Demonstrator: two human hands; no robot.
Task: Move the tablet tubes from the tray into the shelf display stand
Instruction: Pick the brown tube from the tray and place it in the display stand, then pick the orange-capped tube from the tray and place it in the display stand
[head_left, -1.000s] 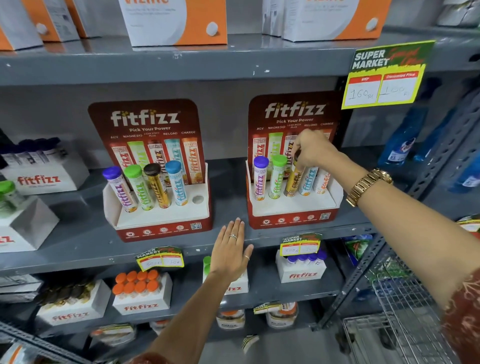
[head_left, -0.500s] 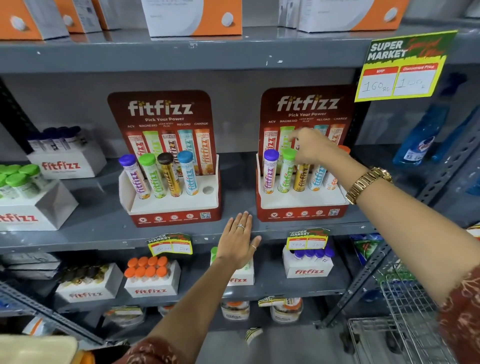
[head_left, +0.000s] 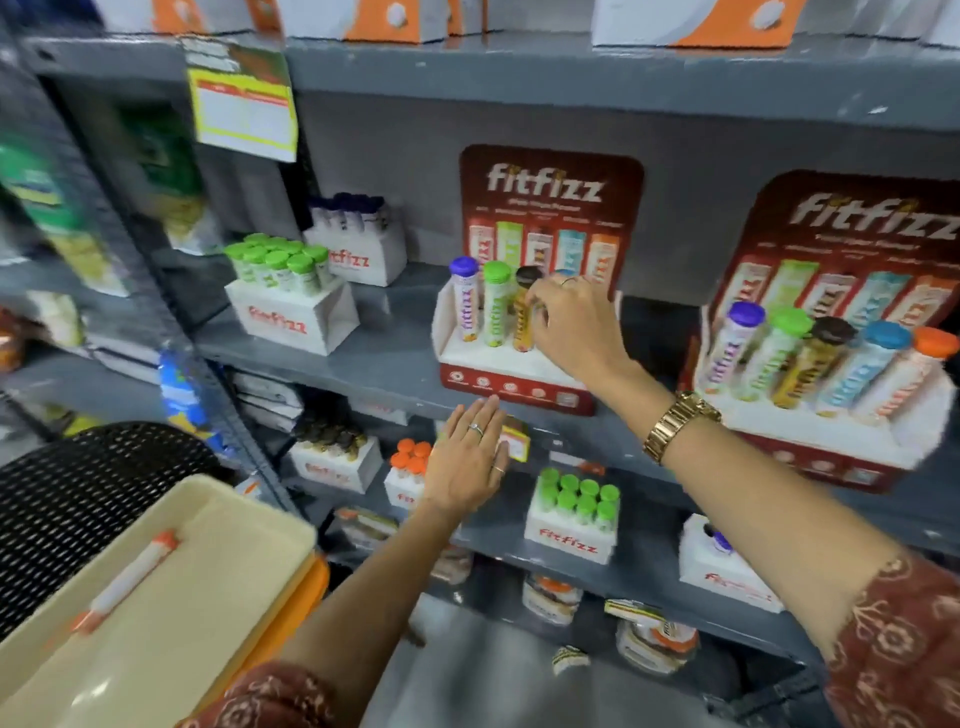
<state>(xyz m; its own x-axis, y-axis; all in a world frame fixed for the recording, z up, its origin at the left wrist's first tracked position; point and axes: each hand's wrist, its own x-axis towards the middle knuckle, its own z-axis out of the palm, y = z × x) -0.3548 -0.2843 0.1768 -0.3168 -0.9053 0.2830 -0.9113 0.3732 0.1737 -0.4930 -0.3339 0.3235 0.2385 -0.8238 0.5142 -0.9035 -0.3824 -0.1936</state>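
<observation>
On the middle shelf (head_left: 363, 364), near its front edge, the left-hand display stand (head_left: 519, 371) holds purple, green and brown-capped tubes upright in a row. The right hand (head_left: 574, 332) is over the stand's right half, fingers curled at the brown-capped tube (head_left: 525, 312) and the one beside it. Whether it is actually pinching a tube or only touching cannot be told, since the hand hides the contact and the frame is blurred. The left hand (head_left: 465, 457) is flat and open, fingertips at the shelf's front edge just below the stand, holding nothing.

At the lower left, one orange-capped tube (head_left: 130, 587) lies on its side in the cream tray (head_left: 249, 525), well apart from the shelf. The right-hand stand (head_left: 831, 441) already shows five caps, so this tube likely belongs in the last slot, at the right end of the left stand.

To do the step well, I would judge it best to seat the standing tubes straight first, then take the tray tube near its cap, turn it upright, and lower it base-first into the free hole. The left hand could steady the light stand so it does not slide back.
</observation>
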